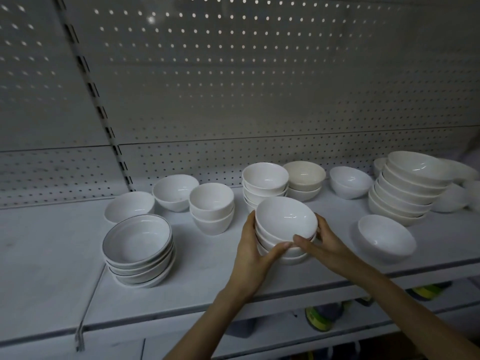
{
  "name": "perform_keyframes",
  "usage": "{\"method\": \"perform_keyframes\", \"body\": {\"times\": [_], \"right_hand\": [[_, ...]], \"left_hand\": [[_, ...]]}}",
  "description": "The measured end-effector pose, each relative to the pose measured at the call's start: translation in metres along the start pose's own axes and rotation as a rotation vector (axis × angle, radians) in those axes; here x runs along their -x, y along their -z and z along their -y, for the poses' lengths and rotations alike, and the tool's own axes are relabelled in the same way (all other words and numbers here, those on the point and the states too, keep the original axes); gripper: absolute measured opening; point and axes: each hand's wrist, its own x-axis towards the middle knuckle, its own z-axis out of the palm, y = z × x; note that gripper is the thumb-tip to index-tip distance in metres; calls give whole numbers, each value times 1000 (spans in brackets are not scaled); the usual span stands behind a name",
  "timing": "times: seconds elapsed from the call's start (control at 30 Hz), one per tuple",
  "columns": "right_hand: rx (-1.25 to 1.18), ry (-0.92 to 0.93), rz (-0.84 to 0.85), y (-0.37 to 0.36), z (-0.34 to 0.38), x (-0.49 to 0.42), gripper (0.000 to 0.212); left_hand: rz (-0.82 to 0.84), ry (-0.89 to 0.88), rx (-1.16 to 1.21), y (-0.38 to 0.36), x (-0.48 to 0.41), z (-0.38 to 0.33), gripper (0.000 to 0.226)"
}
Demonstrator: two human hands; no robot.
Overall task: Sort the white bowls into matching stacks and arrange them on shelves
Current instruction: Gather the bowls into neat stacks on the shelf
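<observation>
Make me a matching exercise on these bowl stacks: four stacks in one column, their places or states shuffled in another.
Stacks:
1 dark-rimmed stack
2 beige stack
3 tallest stack
4 front-centre stack

Places or states:
A far right
B gripped between left hand and right hand
C front left
D back row, middle

Pairs: 1-C; 2-D; 3-A; 4-B

Open shelf (46, 250) left (bowls (405, 188) crowd right).
</observation>
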Motion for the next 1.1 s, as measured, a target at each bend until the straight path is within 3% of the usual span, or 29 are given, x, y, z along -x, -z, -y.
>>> {"method": "perform_keyframes", "body": {"times": [0.1,0.17,0.3,0.47,0.63,0.83,0.97,1.1], "right_hand": [[116,-10,-53,1,9,-1,85],[229,45,-170,-1,20,-3,96],[306,290,-276,-21,59,-8,69],[387,388,-45,-70,92,-28,64],[500,357,173,-119,110,-75,66],[657,203,314,-153,131,-142,79],[784,46,393,-164,125,-183,95],[810,-40,456,-177,97,-213,95]], "left_hand": [[133,37,-24,13,4,-10,80],[197,38,-93,27,11,-25,71],[143,-14,-201,75,22,-61,55],[-62,-70,-241,169,20,-91,29],[-267,-21,-324,258,2,-76,23],[-198,148,-527,305,-44,-23,44],[95,185,-717,298,-88,-3,75],[332,299,-844,287,-130,20,107]]}}
